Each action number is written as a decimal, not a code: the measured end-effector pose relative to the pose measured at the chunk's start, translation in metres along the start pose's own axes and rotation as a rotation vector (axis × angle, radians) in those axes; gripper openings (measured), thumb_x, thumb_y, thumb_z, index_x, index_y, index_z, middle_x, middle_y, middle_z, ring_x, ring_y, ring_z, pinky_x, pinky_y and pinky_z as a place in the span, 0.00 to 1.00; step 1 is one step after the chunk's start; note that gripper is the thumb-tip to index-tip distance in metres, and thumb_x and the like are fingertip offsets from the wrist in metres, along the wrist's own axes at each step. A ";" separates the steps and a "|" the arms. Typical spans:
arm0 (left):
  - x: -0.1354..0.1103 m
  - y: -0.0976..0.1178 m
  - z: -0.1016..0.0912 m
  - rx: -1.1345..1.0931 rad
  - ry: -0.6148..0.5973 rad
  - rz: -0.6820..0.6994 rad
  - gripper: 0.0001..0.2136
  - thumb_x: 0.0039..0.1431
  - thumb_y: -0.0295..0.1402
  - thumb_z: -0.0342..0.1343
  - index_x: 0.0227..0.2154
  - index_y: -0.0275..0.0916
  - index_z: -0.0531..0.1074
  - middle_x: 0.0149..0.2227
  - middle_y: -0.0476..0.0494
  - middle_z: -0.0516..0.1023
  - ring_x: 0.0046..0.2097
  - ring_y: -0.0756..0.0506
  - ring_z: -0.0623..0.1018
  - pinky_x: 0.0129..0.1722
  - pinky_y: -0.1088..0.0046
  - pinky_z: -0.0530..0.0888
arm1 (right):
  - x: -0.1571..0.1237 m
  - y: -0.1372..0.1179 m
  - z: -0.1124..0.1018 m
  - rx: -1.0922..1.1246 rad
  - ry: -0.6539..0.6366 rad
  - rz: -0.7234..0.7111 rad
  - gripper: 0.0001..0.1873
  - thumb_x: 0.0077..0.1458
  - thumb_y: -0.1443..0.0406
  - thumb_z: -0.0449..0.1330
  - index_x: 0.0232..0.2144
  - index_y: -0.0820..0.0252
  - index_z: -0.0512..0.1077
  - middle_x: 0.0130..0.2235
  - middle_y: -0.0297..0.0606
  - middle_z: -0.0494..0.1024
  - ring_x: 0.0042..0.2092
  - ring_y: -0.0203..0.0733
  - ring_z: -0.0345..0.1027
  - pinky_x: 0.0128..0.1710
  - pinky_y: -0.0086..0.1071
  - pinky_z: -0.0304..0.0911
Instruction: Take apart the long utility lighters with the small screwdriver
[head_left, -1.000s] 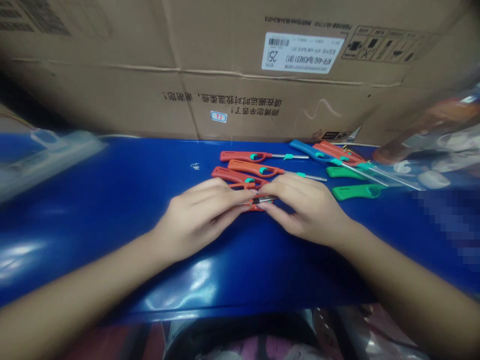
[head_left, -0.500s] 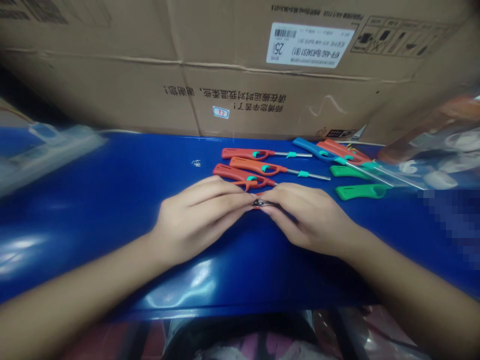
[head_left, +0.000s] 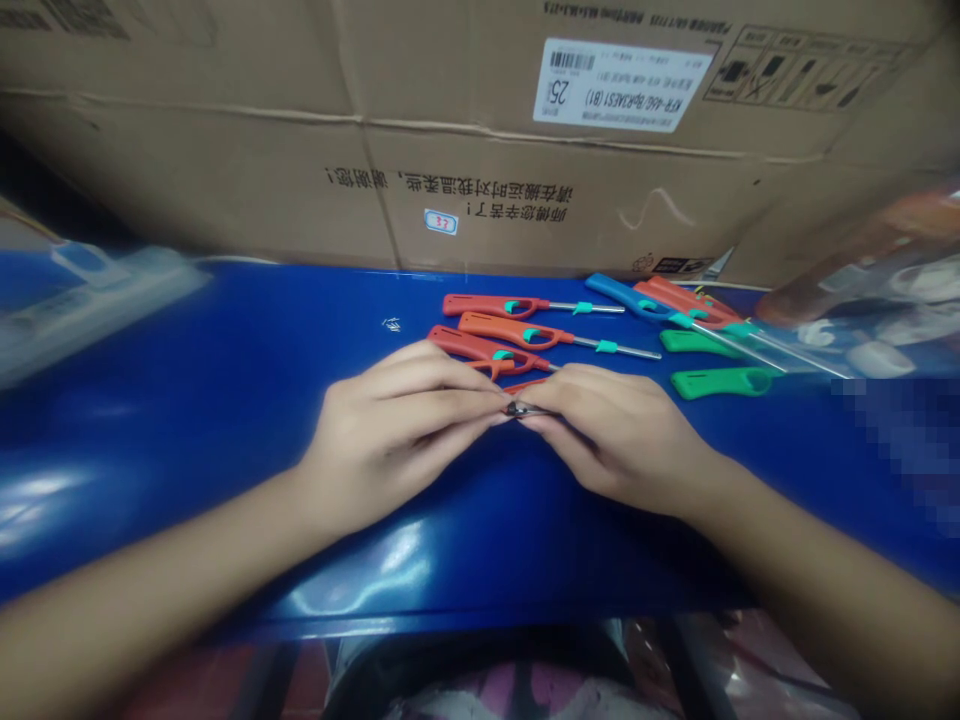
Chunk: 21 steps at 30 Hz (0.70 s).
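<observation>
My left hand [head_left: 409,425] and my right hand [head_left: 619,430] meet fingertip to fingertip over the blue table. Pinched between them is a small dark metal piece [head_left: 517,409]; its kind cannot be told, since fingers cover most of it. Just beyond the hands lie a red lighter [head_left: 476,347] with a teal trigger, a long-necked orange lighter [head_left: 499,328] and another red lighter [head_left: 487,305]. My left fingers partly cover a further orange lighter [head_left: 501,368].
At the right lie a blue lighter [head_left: 630,297], several red ones [head_left: 682,297] and green lighter handles [head_left: 720,383]. Behind them a large cardboard box [head_left: 262,200] stands at the table's back. A clear plastic container [head_left: 112,300] sits at left, with small metal bits [head_left: 391,324] nearer the middle.
Both hands keep their pinch on the dark piece. My left hand has shifted very slightly, and a little more red shows behind the fingertips.
</observation>
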<state>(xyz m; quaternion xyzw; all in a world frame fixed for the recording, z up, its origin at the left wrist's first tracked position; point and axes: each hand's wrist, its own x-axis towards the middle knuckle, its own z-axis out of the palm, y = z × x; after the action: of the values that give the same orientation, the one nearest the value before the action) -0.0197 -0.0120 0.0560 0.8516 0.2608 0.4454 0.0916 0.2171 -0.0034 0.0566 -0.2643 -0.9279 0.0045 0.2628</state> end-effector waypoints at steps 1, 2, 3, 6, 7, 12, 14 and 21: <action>0.000 0.000 0.000 -0.019 -0.005 -0.005 0.08 0.59 0.22 0.64 0.41 0.39 0.80 0.39 0.43 0.84 0.41 0.47 0.81 0.44 0.67 0.79 | 0.000 0.000 0.000 -0.005 0.001 -0.003 0.11 0.67 0.66 0.55 0.45 0.65 0.75 0.42 0.39 0.83 0.42 0.40 0.75 0.44 0.32 0.68; 0.001 0.000 0.000 -0.036 -0.012 -0.010 0.08 0.59 0.22 0.64 0.40 0.39 0.80 0.39 0.43 0.84 0.40 0.47 0.81 0.43 0.67 0.78 | 0.000 0.000 0.000 -0.010 -0.003 -0.004 0.11 0.67 0.65 0.55 0.44 0.65 0.75 0.42 0.39 0.83 0.42 0.40 0.75 0.44 0.32 0.68; 0.000 0.000 0.000 -0.050 -0.021 -0.014 0.08 0.59 0.22 0.64 0.40 0.38 0.80 0.39 0.44 0.84 0.40 0.47 0.81 0.43 0.68 0.78 | 0.000 0.000 0.000 -0.016 -0.006 -0.008 0.11 0.67 0.65 0.55 0.44 0.65 0.76 0.41 0.38 0.83 0.42 0.40 0.74 0.44 0.32 0.68; -0.001 -0.002 0.001 -0.079 -0.039 -0.020 0.07 0.59 0.22 0.64 0.39 0.38 0.81 0.38 0.43 0.84 0.40 0.47 0.81 0.43 0.68 0.78 | 0.000 0.000 -0.001 -0.028 -0.010 -0.022 0.11 0.67 0.65 0.55 0.44 0.65 0.76 0.41 0.38 0.83 0.41 0.40 0.74 0.44 0.33 0.67; -0.001 -0.002 0.001 -0.084 -0.040 -0.023 0.07 0.59 0.22 0.64 0.39 0.38 0.81 0.38 0.43 0.84 0.40 0.47 0.81 0.43 0.68 0.78 | -0.001 0.000 -0.001 -0.029 -0.008 -0.028 0.11 0.67 0.66 0.55 0.44 0.66 0.76 0.41 0.38 0.83 0.41 0.40 0.73 0.44 0.33 0.67; -0.002 -0.004 0.002 -0.090 -0.054 -0.104 0.05 0.58 0.25 0.66 0.37 0.39 0.81 0.37 0.46 0.85 0.39 0.47 0.82 0.42 0.69 0.78 | -0.002 0.001 -0.001 -0.088 0.008 -0.067 0.11 0.66 0.67 0.56 0.44 0.68 0.77 0.40 0.41 0.83 0.41 0.43 0.73 0.42 0.34 0.67; -0.001 -0.004 0.003 -0.112 -0.069 -0.170 0.04 0.58 0.27 0.67 0.36 0.40 0.82 0.36 0.47 0.85 0.38 0.47 0.82 0.41 0.70 0.78 | -0.002 0.001 -0.001 -0.131 -0.002 -0.096 0.11 0.65 0.68 0.56 0.44 0.68 0.77 0.39 0.42 0.82 0.40 0.44 0.72 0.40 0.35 0.67; -0.002 -0.006 0.005 -0.117 -0.120 -0.174 0.03 0.58 0.27 0.66 0.35 0.40 0.83 0.35 0.47 0.85 0.38 0.47 0.82 0.39 0.70 0.78 | -0.002 0.001 0.000 -0.157 -0.033 -0.139 0.10 0.64 0.70 0.56 0.41 0.68 0.77 0.36 0.42 0.81 0.37 0.44 0.72 0.37 0.35 0.67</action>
<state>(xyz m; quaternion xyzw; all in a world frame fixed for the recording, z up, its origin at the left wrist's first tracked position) -0.0188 -0.0079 0.0498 0.8441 0.3013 0.3984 0.1951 0.2190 -0.0034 0.0550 -0.2190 -0.9458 -0.0820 0.2254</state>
